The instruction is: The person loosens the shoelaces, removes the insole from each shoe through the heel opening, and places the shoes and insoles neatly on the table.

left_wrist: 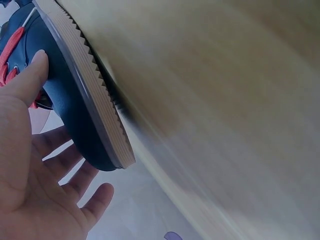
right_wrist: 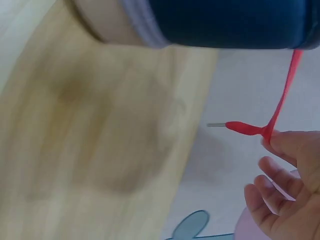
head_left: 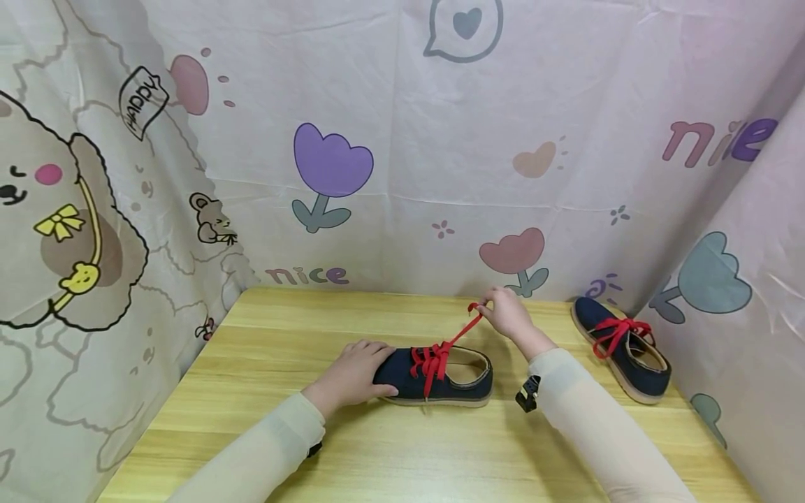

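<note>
Navy lace-up shoe [head_left: 449, 392] sits sole-down on the bench [head_left: 402, 454] between your two hands, its toe in your left hand [head_left: 355, 374] and its heel below and a little nearer than your right hand [head_left: 508, 314]. Your left hand straddles the toe: the thumb presses the near side of the upper while the fingers lie along the far side, partly spread with gaps between them.

Your right hand, raised above the bench beyond the shoe's collar, pinches a red lace [head_left: 467, 330] between thumb and forefinger – the other fingers are loosely bent and hold nothing. From the knot at the shoe's throat the lace runs in a straight slanting line up to your pinch, and a short end with a metal tip [right_wrist: 216, 125] sticks out past your fingertips. A second, loose lace end [head_left: 430, 388] hangs down the side of the shoe facing you, to the right of your left thumb.

Well to the right of your right hand stands a matching navy shoe [head_left: 619, 353] – its red laces tied in a bow, its toe pointing away from you. Beyond both hands hangs a printed curtain [head_left: 428, 140].
</note>
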`<act>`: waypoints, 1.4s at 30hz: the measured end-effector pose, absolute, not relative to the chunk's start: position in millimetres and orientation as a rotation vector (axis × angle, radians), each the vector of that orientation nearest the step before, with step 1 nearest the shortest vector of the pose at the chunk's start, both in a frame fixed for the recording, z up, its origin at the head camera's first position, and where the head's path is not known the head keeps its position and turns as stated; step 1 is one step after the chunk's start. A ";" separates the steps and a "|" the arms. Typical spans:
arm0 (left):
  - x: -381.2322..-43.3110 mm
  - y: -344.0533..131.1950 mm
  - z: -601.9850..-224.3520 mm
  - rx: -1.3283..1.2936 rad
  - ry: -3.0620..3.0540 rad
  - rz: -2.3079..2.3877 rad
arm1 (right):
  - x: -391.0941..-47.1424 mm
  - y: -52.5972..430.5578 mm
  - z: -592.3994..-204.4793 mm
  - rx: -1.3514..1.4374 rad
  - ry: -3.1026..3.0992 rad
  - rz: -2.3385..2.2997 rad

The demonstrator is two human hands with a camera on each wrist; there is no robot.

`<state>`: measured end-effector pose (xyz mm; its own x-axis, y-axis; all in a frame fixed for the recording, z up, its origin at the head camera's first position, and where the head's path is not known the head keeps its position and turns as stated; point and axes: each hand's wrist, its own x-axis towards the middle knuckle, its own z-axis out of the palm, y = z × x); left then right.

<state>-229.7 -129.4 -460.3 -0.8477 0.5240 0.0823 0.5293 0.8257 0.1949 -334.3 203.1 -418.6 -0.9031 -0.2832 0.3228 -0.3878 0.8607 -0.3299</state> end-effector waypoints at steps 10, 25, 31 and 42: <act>-231.4 -127.7 -463.4 -0.862 -2.978 -0.326 | -326.1 208.5 -432.9 0.515 -2.893 0.510; -231.0 -129.5 -461.4 -0.864 -2.979 -0.343 | -304.3 197.4 -410.9 0.700 -2.830 0.530; -231.2 -129.8 -461.5 -0.862 -2.969 -0.324 | -289.4 187.7 -397.3 0.789 -2.787 0.561; -231.8 -128.7 -461.8 -0.852 -2.979 -0.314 | -275.4 176.8 -389.1 0.969 -2.749 0.534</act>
